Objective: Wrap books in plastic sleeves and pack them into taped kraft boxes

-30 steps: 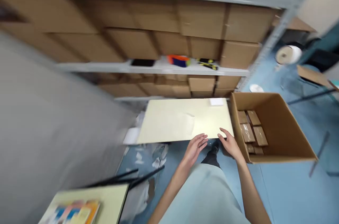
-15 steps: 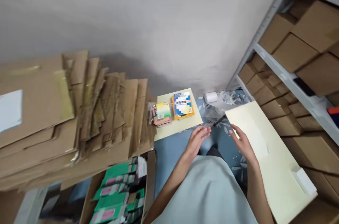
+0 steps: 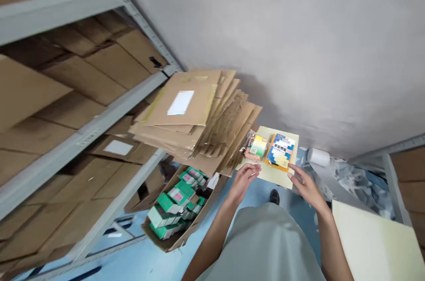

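Note:
My left hand (image 3: pixel 244 180) is held at the front edge of a small cream tabletop (image 3: pixel 270 175), fingers loosely stretched, holding nothing. Across from it, my right hand (image 3: pixel 307 187) has its fingers apart near the table's right corner, also without anything in it. Between and beyond them lies a stack of booklets (image 3: pixel 282 150) with a blue, white and yellow patterned cover on top. To its left sits a clear plastic-wrapped pack (image 3: pixel 257 147) with a yellow-green label. I cannot tell whether either hand touches the tabletop.
Flattened cardboard boxes (image 3: pixel 186 99) are piled high on the left. Below them stands an open carton (image 3: pixel 186 234) of green boxes. Shelving (image 3: pixel 109 117) with brown boxes fills the left. A white roll (image 3: pixel 318 157), plastic wrap and another cream tabletop (image 3: pixel 372 245) are on the right.
My view has swung left, bringing the left shelving into sight. Both hands now appear closer to the small tabletop with the booklets, still with nothing in them.

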Motion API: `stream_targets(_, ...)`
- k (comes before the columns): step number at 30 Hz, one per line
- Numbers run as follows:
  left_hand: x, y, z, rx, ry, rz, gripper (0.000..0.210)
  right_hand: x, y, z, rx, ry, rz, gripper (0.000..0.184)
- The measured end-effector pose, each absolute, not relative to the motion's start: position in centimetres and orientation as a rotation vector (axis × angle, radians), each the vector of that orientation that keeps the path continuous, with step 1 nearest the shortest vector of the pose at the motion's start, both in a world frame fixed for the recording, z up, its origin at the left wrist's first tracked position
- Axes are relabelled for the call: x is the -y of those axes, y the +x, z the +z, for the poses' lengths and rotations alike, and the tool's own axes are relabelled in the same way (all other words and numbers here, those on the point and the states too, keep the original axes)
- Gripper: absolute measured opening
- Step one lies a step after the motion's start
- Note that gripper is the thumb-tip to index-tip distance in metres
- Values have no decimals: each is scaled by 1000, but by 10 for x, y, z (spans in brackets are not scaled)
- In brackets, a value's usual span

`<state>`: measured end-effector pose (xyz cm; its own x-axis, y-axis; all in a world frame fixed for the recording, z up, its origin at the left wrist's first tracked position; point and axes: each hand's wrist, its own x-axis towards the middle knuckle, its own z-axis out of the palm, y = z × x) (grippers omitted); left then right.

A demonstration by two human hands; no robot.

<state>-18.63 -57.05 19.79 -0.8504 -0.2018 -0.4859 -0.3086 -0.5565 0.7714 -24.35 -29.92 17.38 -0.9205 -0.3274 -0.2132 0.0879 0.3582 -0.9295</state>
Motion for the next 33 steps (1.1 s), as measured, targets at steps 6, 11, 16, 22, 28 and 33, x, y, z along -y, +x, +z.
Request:
stream_targets(6,577,-188,197,-1504,-1066,2657,38,310,-287,151,-2116,-369,-1502,70)
stream_targets(11,576,-191,192,-1437,-1161,2681,41,319,-303,139,-2061,-376,-1451,71)
stream_targets(16,581,-206,172,-1411,-1206,2586,40,324,-319,133,-2019,-306,-1451,69)
stream_targets(22,585,-244,152,-1414,-1053,2542,39,325,-328,126,-2018,-157,-1486,78)
stream_targets(28,594,-285,136,-1492,-909,2477,39,337,-336,121,-2045,-39,-1479,89)
stream_targets(33,607,-306,114,-1643,-953,2332,19,349,-346,111,-2113,-19,-1463,89)
